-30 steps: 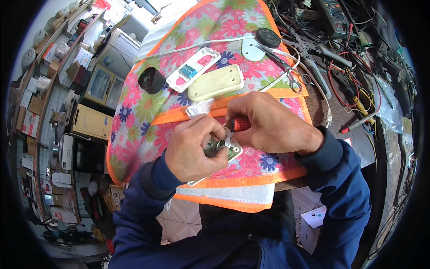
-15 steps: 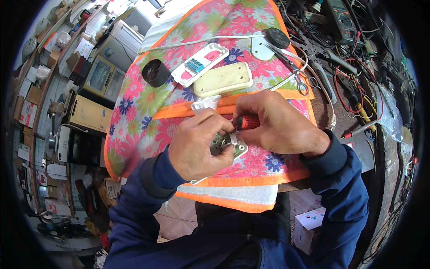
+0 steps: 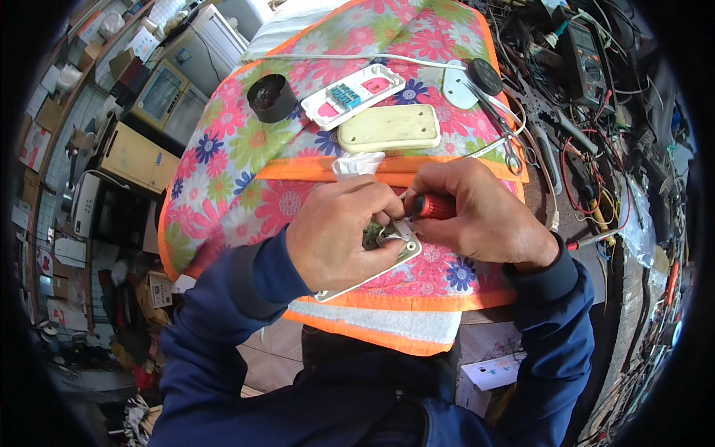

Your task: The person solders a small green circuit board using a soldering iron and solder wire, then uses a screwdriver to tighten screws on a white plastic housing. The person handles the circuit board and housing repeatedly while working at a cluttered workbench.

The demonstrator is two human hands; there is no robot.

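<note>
My left hand (image 3: 335, 235) is closed around an opened white plastic housing (image 3: 409, 252), its thumb and fingers pinching at the small parts inside. Most of the housing is hidden under that hand. In my right hand (image 3: 488, 216) is a screwdriver (image 3: 438, 207) with a red and black handle, held sideways over the housing's right end; its tip cannot be made out. Just beyond my hands lies a crumpled white piece (image 3: 356, 165). Farther off are a cream plastic cover (image 3: 389, 130) and a white case half (image 3: 383, 83) holding a blue part (image 3: 343, 96).
A flowered cloth (image 3: 279, 205) with orange edging covers the table. On it stand a black round cup (image 3: 262, 112) and, at the far right, scissors (image 3: 514, 160) beside a black disc (image 3: 485, 77). Tangled cables, a multimeter (image 3: 585, 59) and tools crowd the right side.
The whole view has shifted, so the things on the cloth sit farther right. Both hands keep their grip on the housing and the screwdriver, with little change between them.
</note>
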